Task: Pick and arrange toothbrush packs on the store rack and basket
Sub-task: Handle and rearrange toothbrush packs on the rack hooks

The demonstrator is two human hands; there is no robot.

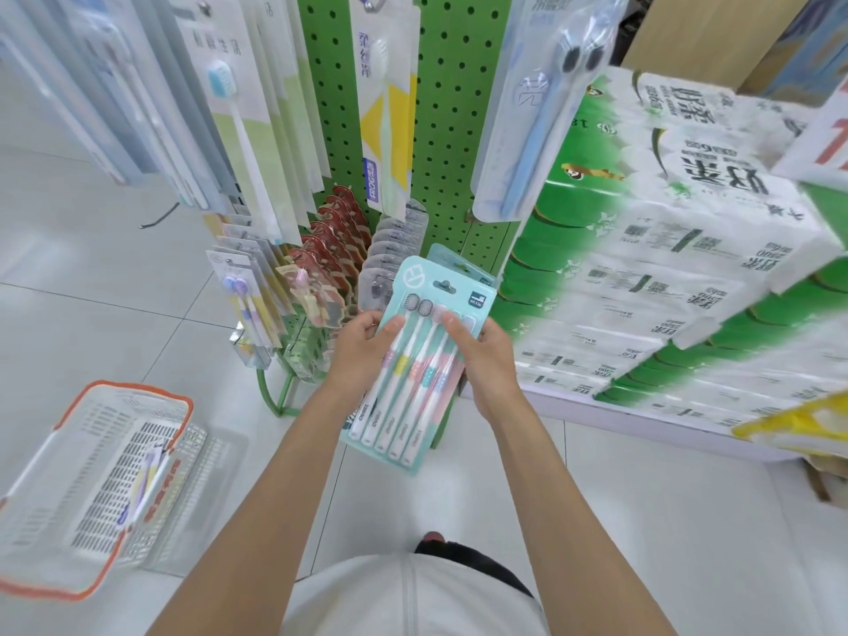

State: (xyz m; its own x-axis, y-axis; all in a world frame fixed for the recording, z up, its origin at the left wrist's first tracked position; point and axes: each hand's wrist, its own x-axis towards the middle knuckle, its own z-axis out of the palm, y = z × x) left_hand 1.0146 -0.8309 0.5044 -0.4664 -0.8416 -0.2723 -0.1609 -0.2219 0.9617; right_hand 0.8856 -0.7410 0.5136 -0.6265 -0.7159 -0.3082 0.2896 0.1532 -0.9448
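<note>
The person wears a white top (pixel 413 603) with a raised seam down its front. Dark clothing (pixel 482 566) shows beyond its hem. The left forearm (pixel 257 488) and right forearm (pixel 550 488) are bare.

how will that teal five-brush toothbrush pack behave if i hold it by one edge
Probably fairly stiff: the teal toothbrush pack juts out flat though the left hand and right hand hold only its upper half. Likely light, since edge pinches seem enough. Its glossy blister front may slip from a loose grip.
</note>
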